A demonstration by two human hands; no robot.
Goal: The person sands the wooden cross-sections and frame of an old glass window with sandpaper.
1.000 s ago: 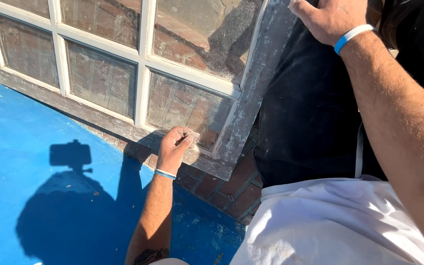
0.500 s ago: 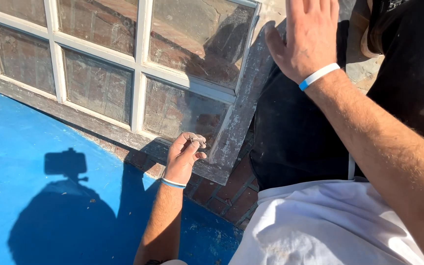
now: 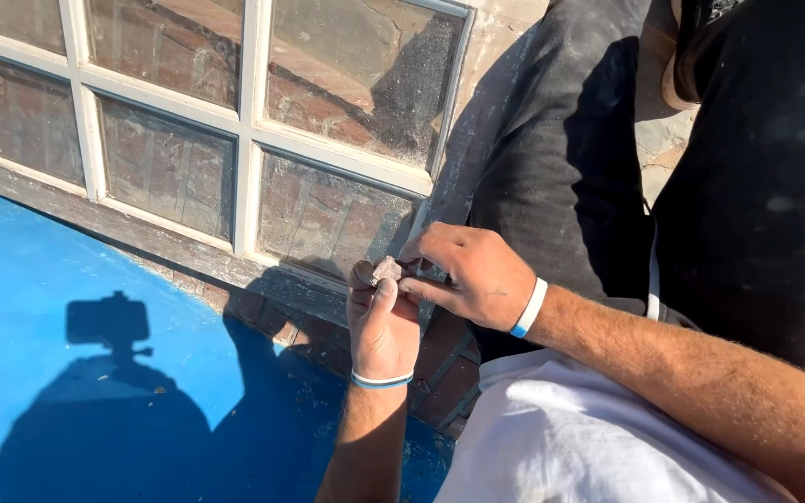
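window frame (image 3: pixel 235 140) blocks ahead; dark trouser leg (image 3: pixel 552 158) blocks right; blue sheet (image 3: pixel 48 279) open left.

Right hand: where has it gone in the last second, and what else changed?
The right hand came down off the top of the window frame and met the left hand at the frame's lower corner; both now pinch a small grey lump. The left hand stayed near that corner. Frame and blue sheet lie unchanged.

Hard sunlight is casting a crisp shadow left of the fingers (image 3: pixel 386 296) on the bright blue sheet (image 3: pixel 39 279); everything is staying sharp.
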